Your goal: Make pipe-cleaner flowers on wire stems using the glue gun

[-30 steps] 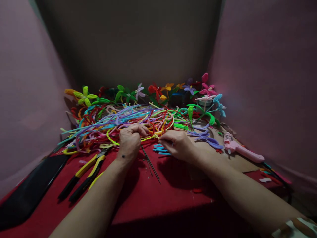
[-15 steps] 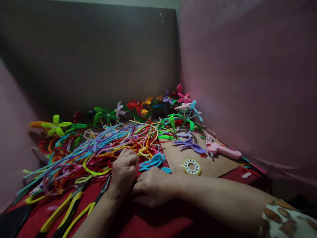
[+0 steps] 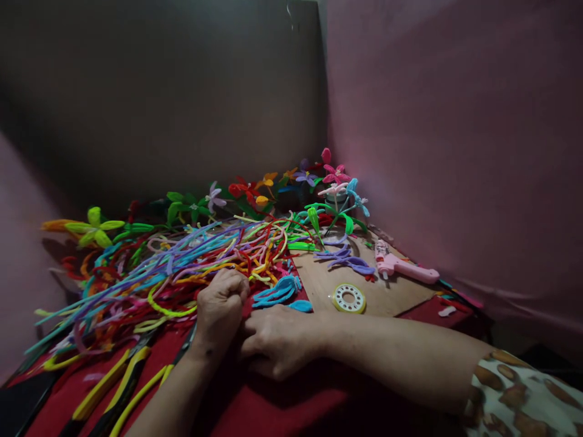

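My left hand [image 3: 221, 309] is closed in a fist at the near edge of a heap of colourful pipe cleaners [image 3: 182, 261]. Just right of it, my right hand [image 3: 277, 340] is also closed, its knuckles facing up and its fingers curled toward the left hand. Whatever the fingers hold is hidden from this angle. Right beyond the right hand lie blue looped pipe-cleaner petals [image 3: 277, 291]. Yellow-handled pliers [image 3: 113, 388] rest on the red cloth [image 3: 255, 406] left of my left forearm.
A pink glue gun [image 3: 405, 267] and a yellow-and-white tape spool [image 3: 348, 298] lie on a brown board [image 3: 319, 285] with purple looped petals [image 3: 348, 261]. Pipe-cleaner flowers [image 3: 336, 174] stand along the back. A dark panel [image 3: 182, 103] and pink cloth [image 3: 455, 152] enclose the table.
The view has shifted slightly, so everything sits a little further left and higher. Both hands stay closed and close together, with hardly any visible movement.
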A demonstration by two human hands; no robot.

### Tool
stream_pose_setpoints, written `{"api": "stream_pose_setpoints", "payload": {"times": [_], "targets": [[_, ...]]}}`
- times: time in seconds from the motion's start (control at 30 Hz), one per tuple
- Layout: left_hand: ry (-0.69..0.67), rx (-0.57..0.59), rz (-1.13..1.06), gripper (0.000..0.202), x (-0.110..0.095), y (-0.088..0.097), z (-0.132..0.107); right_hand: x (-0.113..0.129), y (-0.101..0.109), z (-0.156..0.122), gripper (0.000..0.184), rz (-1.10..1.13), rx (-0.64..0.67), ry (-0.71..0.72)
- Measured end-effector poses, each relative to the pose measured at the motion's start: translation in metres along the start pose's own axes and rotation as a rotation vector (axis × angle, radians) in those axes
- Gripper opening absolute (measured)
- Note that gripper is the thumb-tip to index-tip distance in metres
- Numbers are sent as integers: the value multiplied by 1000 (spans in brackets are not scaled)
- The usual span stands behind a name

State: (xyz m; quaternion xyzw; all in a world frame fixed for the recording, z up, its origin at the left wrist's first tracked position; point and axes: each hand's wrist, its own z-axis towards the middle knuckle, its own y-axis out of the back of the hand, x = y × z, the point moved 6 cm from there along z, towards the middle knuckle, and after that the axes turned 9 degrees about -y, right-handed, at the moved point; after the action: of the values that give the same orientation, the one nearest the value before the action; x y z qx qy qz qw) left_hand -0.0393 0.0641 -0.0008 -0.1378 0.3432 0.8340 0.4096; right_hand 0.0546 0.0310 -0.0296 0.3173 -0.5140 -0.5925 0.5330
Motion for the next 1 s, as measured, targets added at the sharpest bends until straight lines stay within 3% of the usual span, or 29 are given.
{"api": "stream_pose_setpoints", "payload": {"times": [0.1,0.2,0.3,0.37,0.67,0.8,1.0], "targets": [[176,-187,-175,16,13,14,1,-1,0,-2,23,9,-16,8],[234,-328,-186,11,26,30,5,-6,-5,-2,24,43,-14,-33],[260,-405,-156,8,40,45,6,-10,-7,-1,24,45,-4,-80],[260,-415,-133,8,45,49,7,-6,-6,-2,26,58,20,-39],[124,-192,29,15,31,34,9,3,2,-4,25,33,49,44],[73,-100,119,15,23,29,11,2,5,-2,21,21,54,18],[-32,5,282,18,26,23,6,-2,4,3,28,104,138,-16]]}}
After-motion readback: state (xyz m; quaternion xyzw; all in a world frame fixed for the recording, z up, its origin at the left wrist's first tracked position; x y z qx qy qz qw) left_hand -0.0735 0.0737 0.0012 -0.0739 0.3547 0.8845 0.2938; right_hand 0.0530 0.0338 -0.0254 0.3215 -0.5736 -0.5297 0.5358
